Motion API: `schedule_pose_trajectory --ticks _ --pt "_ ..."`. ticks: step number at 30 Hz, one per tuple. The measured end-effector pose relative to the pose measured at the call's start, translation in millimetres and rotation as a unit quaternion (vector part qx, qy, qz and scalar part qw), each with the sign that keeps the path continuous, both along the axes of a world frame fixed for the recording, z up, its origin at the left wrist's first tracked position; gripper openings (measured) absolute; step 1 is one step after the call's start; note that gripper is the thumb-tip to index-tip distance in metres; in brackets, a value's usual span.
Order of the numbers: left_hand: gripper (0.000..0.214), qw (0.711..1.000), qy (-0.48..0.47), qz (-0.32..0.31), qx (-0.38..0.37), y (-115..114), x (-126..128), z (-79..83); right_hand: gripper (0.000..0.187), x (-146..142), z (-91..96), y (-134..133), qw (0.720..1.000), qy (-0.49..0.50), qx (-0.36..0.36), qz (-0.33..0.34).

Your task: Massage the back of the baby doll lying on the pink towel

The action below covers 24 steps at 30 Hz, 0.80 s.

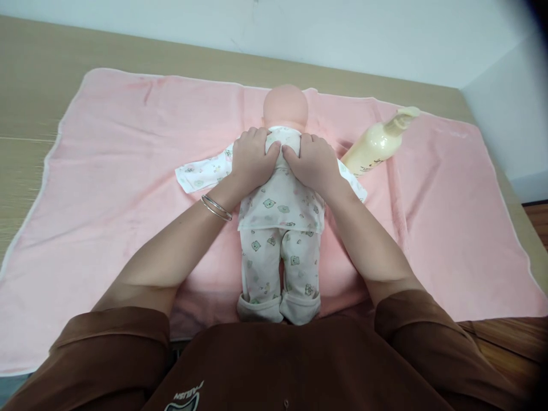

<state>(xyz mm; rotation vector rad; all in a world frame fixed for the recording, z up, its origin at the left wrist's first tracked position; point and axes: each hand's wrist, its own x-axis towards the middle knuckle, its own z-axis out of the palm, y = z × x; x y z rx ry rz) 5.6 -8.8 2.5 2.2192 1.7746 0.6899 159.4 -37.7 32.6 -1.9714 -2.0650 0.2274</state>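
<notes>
A baby doll (281,211) in a white patterned top and trousers lies lengthwise in front of me, its smooth bald head pointing away and the back of it upward; its face is hidden. My left hand (253,160) is closed around the doll's left-side shoulder, with the thumb on the upper back. On the other shoulder, my right hand (313,162) has the same hold, its thumb close to the left one. The fingertips curl over the shoulders, partly out of sight. Both sleeves of the doll's top spread outward beneath my wrists.
Under the doll a pink towel (141,165) with a white edge covers much of the wooden table (29,74). A pale yellow pump bottle (377,142) lies tilted on the towel, right of the doll. A white wall (363,40) stands behind the table.
</notes>
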Motion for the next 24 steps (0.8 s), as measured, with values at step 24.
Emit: schedule_pose_trajectory --ticks 24 --pt "0.035 0.998 0.047 -0.052 0.0 1.0 -7.9 3.7 0.059 6.5 0.9 2.8 1.0 0.002 -0.006 0.027"
